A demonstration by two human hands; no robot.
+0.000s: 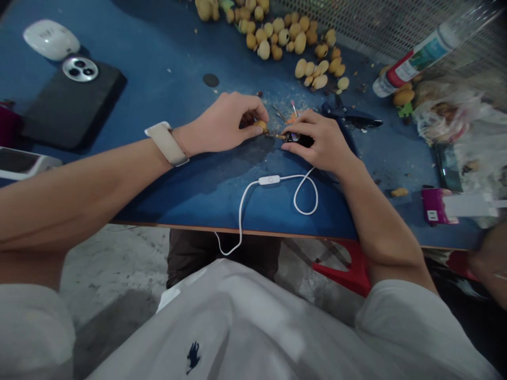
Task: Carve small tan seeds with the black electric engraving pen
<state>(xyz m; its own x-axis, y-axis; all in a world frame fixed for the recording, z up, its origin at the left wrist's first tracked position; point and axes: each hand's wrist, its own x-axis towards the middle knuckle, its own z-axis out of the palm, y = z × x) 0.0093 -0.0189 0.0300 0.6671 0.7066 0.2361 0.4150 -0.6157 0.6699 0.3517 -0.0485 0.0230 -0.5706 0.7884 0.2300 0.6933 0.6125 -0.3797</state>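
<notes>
My left hand (240, 120), with a pale band on its wrist, pinches a small yellow-brown gourd (261, 125) between thumb and fingers. My right hand (319, 138) is closed around a small black handheld tool (299, 139), whose tip points left towards the gourd. Whether tip and gourd touch is too small to tell. A white cord (241, 211) with an inline switch (269, 180) loops on the table and runs under my right hand; its end there is hidden. Pale dust and thin bits (293, 108) lie just beyond my hands.
Many small gourds (277, 37) lie at the back of the blue table (190, 190). A black phone (75, 103) and a white case (51, 39) are at left. A bottle (415, 63), plastic bags (451, 105) and a purple box (434, 206) occupy the right. A red stool (344, 269) stands below.
</notes>
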